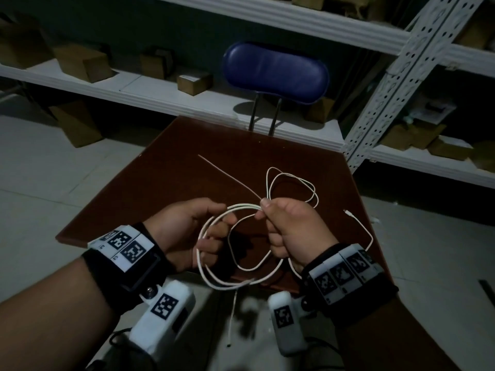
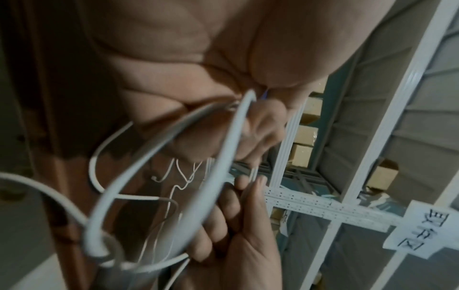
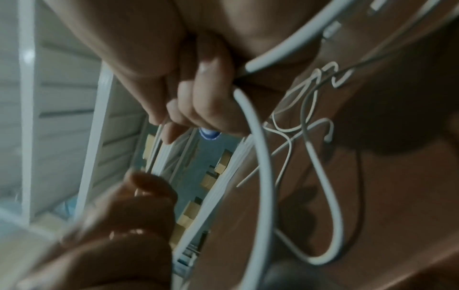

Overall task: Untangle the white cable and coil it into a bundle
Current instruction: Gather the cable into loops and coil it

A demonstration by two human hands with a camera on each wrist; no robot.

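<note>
Where both hands meet, white cable [image 1: 242,207] looped between, above table [image 1: 160,178]

Head view downward; wrist views close, sharing white cable [image 1: 214,218].

Your left hand [image 1: 187,231] and right hand [image 1: 292,231] are raised side by side in front of you, close together, backs turned toward your head, forearms reaching in from the lower corners. Your left fingers [image 1: 214,231] are curled around the white cable [image 1: 214,223], thumb stretched toward the other hand. Your right thumb and forefinger pinch the cable at their tips, and the remaining right fingers [image 3: 198,102] are folded into the palm over another strand.
</note>
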